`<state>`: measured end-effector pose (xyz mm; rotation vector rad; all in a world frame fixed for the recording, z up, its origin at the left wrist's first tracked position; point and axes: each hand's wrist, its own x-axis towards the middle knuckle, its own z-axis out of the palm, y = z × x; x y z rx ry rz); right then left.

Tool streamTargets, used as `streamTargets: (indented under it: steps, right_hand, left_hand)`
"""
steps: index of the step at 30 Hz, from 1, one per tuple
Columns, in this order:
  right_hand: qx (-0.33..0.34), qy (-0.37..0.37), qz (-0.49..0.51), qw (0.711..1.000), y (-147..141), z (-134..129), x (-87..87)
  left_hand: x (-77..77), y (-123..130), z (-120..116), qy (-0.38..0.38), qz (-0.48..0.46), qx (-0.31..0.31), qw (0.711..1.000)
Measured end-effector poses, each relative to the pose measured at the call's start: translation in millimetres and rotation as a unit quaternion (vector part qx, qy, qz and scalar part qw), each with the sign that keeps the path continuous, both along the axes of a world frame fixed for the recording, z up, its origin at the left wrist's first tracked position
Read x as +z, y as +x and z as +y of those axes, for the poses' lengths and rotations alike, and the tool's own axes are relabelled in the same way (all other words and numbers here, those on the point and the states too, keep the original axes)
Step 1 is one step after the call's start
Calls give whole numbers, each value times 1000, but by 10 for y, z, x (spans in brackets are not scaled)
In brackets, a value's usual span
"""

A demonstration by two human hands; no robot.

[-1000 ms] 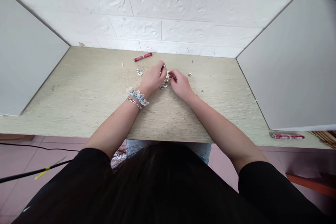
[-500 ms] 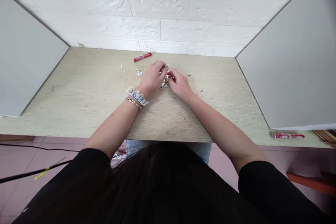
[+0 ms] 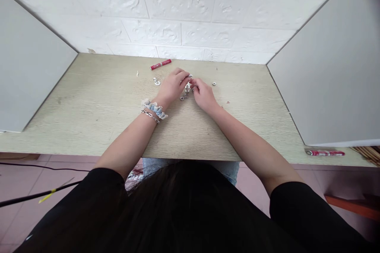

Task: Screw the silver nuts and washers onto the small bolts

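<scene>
My left hand (image 3: pixel 172 86) is curled over the bench (image 3: pixel 190 134), its thumb and fingers closed around a small shiny metal piece (image 3: pixel 190 75), mostly hidden by the fingers. Close beside it, my right hand (image 3: pixel 203 95) pinches what looks like a metal washer (image 3: pixel 192 89) at its fingertips. A bolt (image 3: pixel 187 89) stands between the two hands. Just below lies a small nut (image 3: pixel 182 98).
A washer with other small metal parts (image 3: pixel 157 82) lies left of my hands, and a single nut (image 3: pixel 214 84) to the right. A red marker-like tube (image 3: pixel 160 64) is near the brick wall (image 3: pixel 198 31). Another red tube (image 3: pixel 325 153) rests at the front right edge.
The flat washer that lay below the bolt is gone from the bench and now seems to be at my right fingertips. Both hands have otherwise barely moved.
</scene>
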<state>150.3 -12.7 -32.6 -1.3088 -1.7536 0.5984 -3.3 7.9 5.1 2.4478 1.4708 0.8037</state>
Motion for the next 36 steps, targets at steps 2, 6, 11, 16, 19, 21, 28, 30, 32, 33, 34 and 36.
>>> streamTargets:
  steps: [2,6,11,16,19,21,28,30,32,33,34,36]
  right_hand:
    - [-1,-9,-2,1000,-4,-1,4]
    - [9,-13,5,1000,-5,6,-8]
    - [18,-5,17,1000,2,16,-32]
    - [18,-9,14,1000,2,13,-20]
    - [15,-11,12,1000,0,13,-20]
    - [16,-6,13,1000,1,14,-27]
    - [19,-13,15,1000,-1,7,-15]
    - [17,-16,13,1000,-6,4,-8]
    - [14,-17,13,1000,-11,4,-10]
    - [13,-15,13,1000,-12,6,-15]
    - [13,-12,14,1000,-12,10,-22]
    - [17,-2,18,1000,-8,19,-38]
  left_hand:
    - [19,9,-6,-3,3,15,1000]
    - [51,2,1,-8,-29,74,997]
    - [16,-63,69,-34,-136,126,982]
    - [-22,-86,102,-58,-105,118,986]
    - [-24,-79,101,-75,-64,122,988]
    - [-24,-77,99,-81,-47,128,987]
    - [-50,-92,108,-87,-53,119,988]
    - [-55,-93,113,-86,-55,118,988]
    - [-54,-90,111,-87,-56,115,988]
    - [-52,-87,107,-89,-57,114,988]
    - [-48,-83,102,-92,-58,113,988]
    - [-38,-75,87,-98,-62,112,987]
